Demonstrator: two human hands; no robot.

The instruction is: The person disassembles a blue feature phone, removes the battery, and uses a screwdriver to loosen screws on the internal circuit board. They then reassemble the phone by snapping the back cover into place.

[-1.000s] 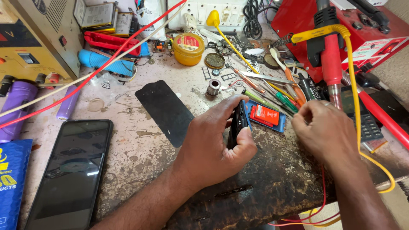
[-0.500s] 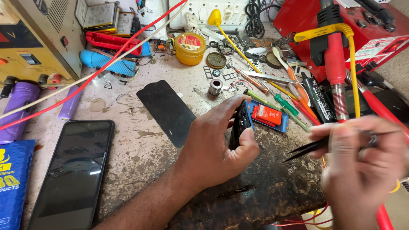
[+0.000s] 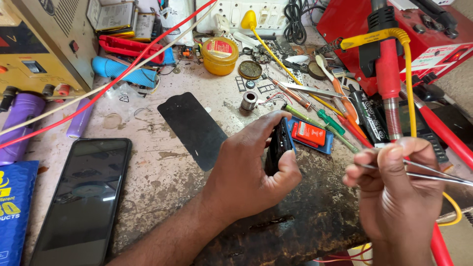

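Observation:
My left hand (image 3: 251,170) grips a small black phone (image 3: 279,145) on its edge, held upright just above the stained workbench (image 3: 162,182). My right hand (image 3: 396,189) is raised at the right and pinches a pair of thin metal tweezers (image 3: 433,175), whose tips point right. The two hands are apart, with a gap of about a hand's width between them. A small blue tray with a red battery (image 3: 309,133) lies just behind the held phone.
A large black smartphone (image 3: 81,199) lies at the left, a black back cover (image 3: 194,128) in the middle. Screwdrivers (image 3: 325,120), a yellow tin (image 3: 220,55) and small parts crowd the back. A red soldering station (image 3: 394,39) and red and yellow cables stand at the right.
My right hand has lifted off the tools at the right with the tweezers and come toward me. My left hand has kept the phone in nearly the same place.

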